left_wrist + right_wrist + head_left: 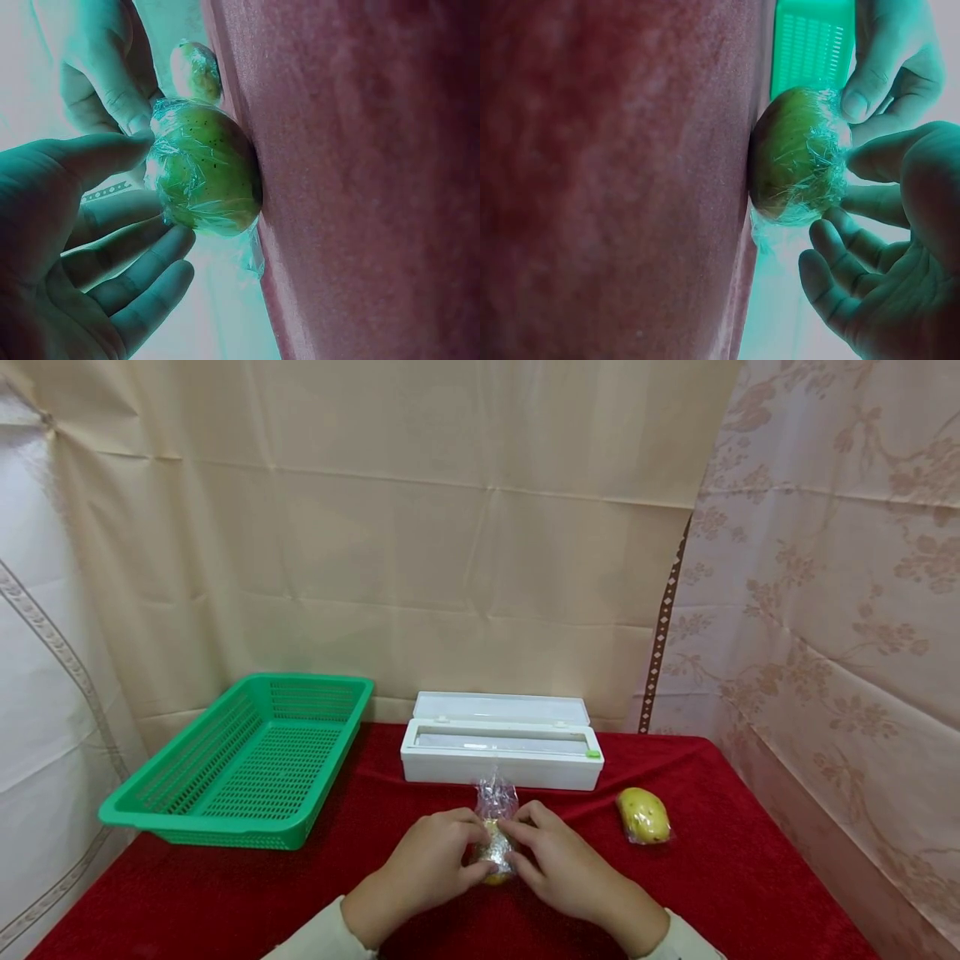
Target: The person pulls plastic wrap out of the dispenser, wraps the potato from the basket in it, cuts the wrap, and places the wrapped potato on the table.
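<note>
A yellow mango (206,169), speckled with dark dots, sits on the red cloth wrapped in crinkled cling film. Loose film (496,793) sticks out from its far end toward the white box. My left hand (442,853) is at the mango's left side, its thumb and index finger on the bunched film on top. From the other side my right hand (558,864) does likewise, thumb and fingertips at the film. In the right wrist view, the lower fingers of the right hand (877,232) spread beside the mango (791,161). The hands partly hide it in the head view.
A white cling film dispenser box (501,768) with its lid raised and a green slider (592,754) stands behind the hands. Another film-wrapped mango (643,816) lies to the right. A green plastic basket (300,827) stands at the left on the red cloth (735,860).
</note>
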### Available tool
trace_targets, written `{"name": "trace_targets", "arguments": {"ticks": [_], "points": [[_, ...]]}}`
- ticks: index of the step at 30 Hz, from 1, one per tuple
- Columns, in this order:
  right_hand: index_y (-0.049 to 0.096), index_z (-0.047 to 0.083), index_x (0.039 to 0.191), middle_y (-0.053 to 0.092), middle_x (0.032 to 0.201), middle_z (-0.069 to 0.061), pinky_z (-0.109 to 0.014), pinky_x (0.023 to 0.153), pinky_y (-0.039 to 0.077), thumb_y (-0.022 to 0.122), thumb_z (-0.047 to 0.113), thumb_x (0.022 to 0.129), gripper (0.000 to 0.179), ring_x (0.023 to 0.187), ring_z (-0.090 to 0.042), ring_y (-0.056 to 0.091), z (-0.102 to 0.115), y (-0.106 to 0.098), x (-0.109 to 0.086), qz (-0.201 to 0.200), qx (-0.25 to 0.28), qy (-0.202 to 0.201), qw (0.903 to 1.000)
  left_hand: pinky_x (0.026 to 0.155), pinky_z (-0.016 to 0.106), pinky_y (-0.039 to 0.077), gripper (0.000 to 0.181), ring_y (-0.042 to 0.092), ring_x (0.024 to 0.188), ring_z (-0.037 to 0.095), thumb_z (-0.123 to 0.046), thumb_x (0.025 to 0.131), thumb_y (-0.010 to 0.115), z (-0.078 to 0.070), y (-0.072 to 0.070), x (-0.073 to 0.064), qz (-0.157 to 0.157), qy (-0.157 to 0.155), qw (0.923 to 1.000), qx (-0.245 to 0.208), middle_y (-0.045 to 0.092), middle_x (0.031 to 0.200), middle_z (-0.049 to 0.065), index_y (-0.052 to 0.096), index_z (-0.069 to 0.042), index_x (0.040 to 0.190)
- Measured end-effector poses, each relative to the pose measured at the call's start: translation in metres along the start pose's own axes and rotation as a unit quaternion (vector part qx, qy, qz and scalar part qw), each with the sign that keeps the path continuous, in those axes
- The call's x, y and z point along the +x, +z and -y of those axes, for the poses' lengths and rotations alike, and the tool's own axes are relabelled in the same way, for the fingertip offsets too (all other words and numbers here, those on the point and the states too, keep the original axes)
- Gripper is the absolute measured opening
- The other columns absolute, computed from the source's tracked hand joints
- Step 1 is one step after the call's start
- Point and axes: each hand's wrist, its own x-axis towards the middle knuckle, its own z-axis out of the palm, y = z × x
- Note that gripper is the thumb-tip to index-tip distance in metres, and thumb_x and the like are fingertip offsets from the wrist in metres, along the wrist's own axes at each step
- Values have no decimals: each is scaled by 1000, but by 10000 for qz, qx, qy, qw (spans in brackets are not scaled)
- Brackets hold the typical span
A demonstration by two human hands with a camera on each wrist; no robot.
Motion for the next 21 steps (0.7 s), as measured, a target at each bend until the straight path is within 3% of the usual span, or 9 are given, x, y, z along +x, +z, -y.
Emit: {"name": "trace_targets", "arguments": {"ticks": [8,11,15,21], "points": [[65,12,139,54,122,6,-34,98,53,69,22,99,42,113,-7,56,0,-1,0,114,150,85,9998,66,20,48,19,52,72,-1,-31,83,86,1,1,0,-45,-29,9999,-102,70,93,-8,78,-16,92],[67,14,137,56,119,7,-33,97,53,71,22,98,40,110,-6,56,-1,-3,0,73,241,94,9996,71,22,51,25,58,77,2,-30,83,87,2,-1,1,54,-113,9995,-304,72,98,-7,78,-16,102],[70,18,129,60,113,7,-33,93,53,74,22,95,35,107,-7,56,-2,-8,1,-192,357,140,9991,81,26,56,33,65,91,7,-25,83,86,4,-4,1,315,-221,9977,-552,72,105,-8,76,-19,113],[73,25,122,59,118,9,-40,96,53,79,23,92,31,116,-9,53,-7,-15,2,-796,-47,-27,9968,87,28,57,29,66,101,5,-21,82,85,7,-7,1,533,-107,9963,-662,71,113,-9,77,-25,110]]}}
